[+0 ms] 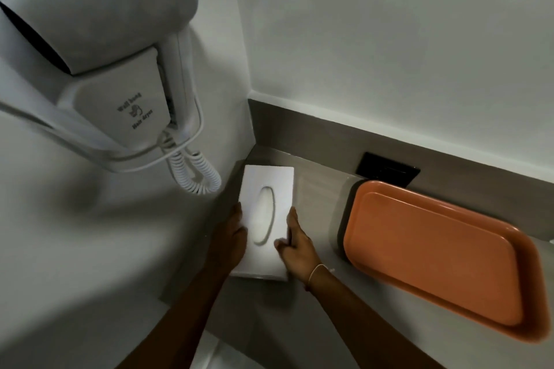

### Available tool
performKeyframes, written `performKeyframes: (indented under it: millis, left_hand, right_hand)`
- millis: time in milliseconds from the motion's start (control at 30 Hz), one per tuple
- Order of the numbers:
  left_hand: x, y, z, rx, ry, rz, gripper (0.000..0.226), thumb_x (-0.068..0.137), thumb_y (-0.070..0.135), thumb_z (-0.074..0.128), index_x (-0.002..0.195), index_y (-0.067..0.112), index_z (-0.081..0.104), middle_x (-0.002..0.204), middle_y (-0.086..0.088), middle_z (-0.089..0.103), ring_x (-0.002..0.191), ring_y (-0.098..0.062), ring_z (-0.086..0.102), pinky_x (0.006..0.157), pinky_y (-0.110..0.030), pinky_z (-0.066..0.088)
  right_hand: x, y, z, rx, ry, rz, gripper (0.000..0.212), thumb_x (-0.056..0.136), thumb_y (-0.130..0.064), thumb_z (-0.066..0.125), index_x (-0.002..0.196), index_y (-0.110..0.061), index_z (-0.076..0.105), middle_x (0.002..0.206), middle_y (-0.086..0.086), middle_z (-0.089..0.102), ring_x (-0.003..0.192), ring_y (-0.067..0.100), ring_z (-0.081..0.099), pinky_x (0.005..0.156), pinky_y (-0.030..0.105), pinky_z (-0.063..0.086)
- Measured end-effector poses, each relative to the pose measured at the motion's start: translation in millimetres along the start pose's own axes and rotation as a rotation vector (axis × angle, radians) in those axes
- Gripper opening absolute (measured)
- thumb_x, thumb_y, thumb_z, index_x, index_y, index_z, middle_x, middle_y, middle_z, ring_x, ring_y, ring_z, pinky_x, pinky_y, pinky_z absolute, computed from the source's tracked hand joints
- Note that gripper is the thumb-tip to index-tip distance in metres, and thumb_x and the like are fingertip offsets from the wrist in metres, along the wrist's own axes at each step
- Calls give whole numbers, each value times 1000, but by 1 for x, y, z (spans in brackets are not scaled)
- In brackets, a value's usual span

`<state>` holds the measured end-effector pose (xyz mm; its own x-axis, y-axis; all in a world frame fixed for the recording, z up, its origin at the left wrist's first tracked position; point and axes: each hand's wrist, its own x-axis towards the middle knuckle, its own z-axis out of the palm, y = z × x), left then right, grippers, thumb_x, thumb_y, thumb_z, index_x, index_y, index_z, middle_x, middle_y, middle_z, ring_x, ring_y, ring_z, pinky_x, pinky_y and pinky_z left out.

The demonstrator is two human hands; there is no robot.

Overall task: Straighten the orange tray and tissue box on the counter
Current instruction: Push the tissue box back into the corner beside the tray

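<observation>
A white tissue box (268, 189) with an oval slot lies on the grey counter (317, 198), its far end near the corner of the walls. My left hand (227, 237) grips its left long side and my right hand (295, 244) grips its right long side, thumb on the top face. An empty orange tray (434, 252) rests on the counter to the right, apart from the box and skewed to the counter's edge.
A white wall-hung hair dryer (99, 39) with a coiled cord (195, 171) sticks out from the left wall above the box. A black socket plate (386, 171) sits on the grey backsplash behind the tray. Walls close in at left and back.
</observation>
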<state>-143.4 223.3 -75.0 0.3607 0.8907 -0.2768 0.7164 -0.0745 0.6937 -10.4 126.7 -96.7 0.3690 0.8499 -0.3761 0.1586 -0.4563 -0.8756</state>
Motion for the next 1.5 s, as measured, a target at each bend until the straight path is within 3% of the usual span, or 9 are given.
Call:
performKeyframes:
  millis: [100, 167, 300, 467, 600, 833, 967, 1167, 1500]
  left_hand:
    - [36, 9, -8, -32, -23, -17, 52, 94, 10, 43, 144, 17, 31, 153, -9, 32, 138, -29, 32, 113, -37, 22]
    - [54, 13, -12, -70, -40, -27, 52, 93, 7, 43, 143, 18, 33, 153, -9, 32, 138, -29, 30, 113, -37, 22]
    - [86, 16, -13, -81, -3, -41, 50, 92, 9, 49, 140, 12, 38, 146, -14, 40, 131, -33, 39, 107, -32, 28]
    - [119, 7, -13, -192, 9, -207, 52, 90, 28, 54, 139, 16, 40, 137, -10, 48, 125, -32, 45, 105, -37, 34]
    - [109, 6, -16, -24, 33, -31, 47, 91, 17, 50, 137, 13, 44, 134, -14, 53, 122, -34, 50, 102, -34, 39]
    - [4, -22, 1, 208, 277, 219, 56, 91, 24, 38, 143, 5, 29, 153, -18, 26, 143, -31, 18, 116, -40, 15]
    - [-51, -70, 27, 300, 256, 75, 64, 89, 35, 26, 144, 2, 25, 153, -21, 24, 144, -32, 16, 117, -44, 14]
    - [-57, -105, 46, 477, 146, 46, 62, 90, 36, 28, 144, 6, 27, 153, -19, 27, 144, -32, 16, 117, -47, 15]
    - [-56, -108, 49, 521, 207, 93, 59, 92, 31, 34, 146, 10, 24, 156, -14, 24, 145, -27, 13, 118, -41, 10]
  right_hand:
    - [21, -8, 5, 51, 13, 37, 91, 91, -1, 57, 151, -37, -2, 159, -1, 22, 110, 15, 55, 89, 24, 48]
    - [33, -12, 9, 59, 13, 46, 96, 89, -2, 59, 150, -40, -5, 159, -1, 24, 103, 15, 57, 94, 32, 52]
    - [49, -18, 15, 68, 13, 38, 97, 89, -7, 63, 151, -35, -6, 162, -1, 16, 139, 25, 37, 113, 41, 36]
    - [65, -20, 19, 44, 16, 29, 98, 90, -10, 65, 152, -32, -8, 162, 1, 16, 143, 27, 29, 115, 44, 32]
    - [67, -21, 17, -51, 16, -23, 92, 92, -17, 63, 153, -25, -5, 163, -1, 9, 146, 25, 22, 118, 40, 25]
    - [21, -3, -8, -589, -20, -461, 72, 99, -35, 42, 154, -20, -3, 162, -2, -9, 147, 13, -9, 118, 29, 4]
    - [0, 20, -10, -942, -112, -747, 70, 95, -32, 46, 153, -11, 13, 162, 11, 10, 149, 28, 4, 120, 41, 12]
    - [-1, 40, 4, -1021, -191, -735, 67, 92, -30, 43, 151, -8, 19, 160, 13, 21, 147, 31, 20, 118, 42, 24]
    - [26, 35, 9, -1042, -201, -773, 65, 93, -29, 35, 151, -6, 17, 160, 16, 19, 147, 31, 16, 117, 38, 2]
